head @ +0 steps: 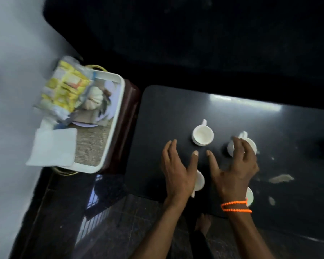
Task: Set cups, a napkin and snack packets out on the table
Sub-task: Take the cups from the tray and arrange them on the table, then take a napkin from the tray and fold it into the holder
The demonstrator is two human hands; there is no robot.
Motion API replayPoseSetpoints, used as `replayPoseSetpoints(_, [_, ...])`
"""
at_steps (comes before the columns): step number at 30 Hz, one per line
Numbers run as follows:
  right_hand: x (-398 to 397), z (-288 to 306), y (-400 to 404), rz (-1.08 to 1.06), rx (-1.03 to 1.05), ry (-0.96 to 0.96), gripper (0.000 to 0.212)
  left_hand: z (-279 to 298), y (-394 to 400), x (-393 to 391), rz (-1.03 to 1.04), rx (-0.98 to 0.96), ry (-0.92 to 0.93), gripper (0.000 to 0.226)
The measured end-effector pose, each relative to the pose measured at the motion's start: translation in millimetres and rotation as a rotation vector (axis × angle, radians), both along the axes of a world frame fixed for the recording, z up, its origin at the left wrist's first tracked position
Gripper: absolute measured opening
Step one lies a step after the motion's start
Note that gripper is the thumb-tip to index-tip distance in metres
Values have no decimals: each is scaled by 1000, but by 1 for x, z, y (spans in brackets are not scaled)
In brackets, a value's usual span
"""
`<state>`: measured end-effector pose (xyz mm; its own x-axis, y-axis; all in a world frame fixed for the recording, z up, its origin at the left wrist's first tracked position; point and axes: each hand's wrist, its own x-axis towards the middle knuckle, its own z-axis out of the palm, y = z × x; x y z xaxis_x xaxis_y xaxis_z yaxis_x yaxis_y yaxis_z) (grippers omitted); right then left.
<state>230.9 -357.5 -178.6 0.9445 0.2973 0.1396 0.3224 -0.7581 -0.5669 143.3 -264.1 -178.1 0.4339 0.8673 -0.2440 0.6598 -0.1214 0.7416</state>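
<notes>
Four small white cups stood on the dark table (pixel 176 109): the far cup (pixel 203 135) in the open, a second cup (pixel 251 143) under the right hand (pixel 236 165), whose fingers were spread and loosely curved above it; whether they touched it could not be told. Two near cups (pixel 200 181) were partly hidden by the wrists. The left hand (pixel 178 169) hovered spread, holding nothing. The cups looked rigid, light and breakable, best taken by handle or rim. Beside the table, a white tray (pixel 118 101) held yellow snack packets (pixel 67 88) and a folded napkin (pixel 52 146), both probably soft and light, easily pinched at an edge.
</notes>
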Motion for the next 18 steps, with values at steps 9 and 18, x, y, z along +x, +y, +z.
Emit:
replayPoseSetpoints(9, [-69,34,174,575,129,150,65,50,141,-72,327,156,-105,51])
replayPoseSetpoints(18, [-170,18,316,1046,-26,291,43,48,242,-201,816,240,-67,56])
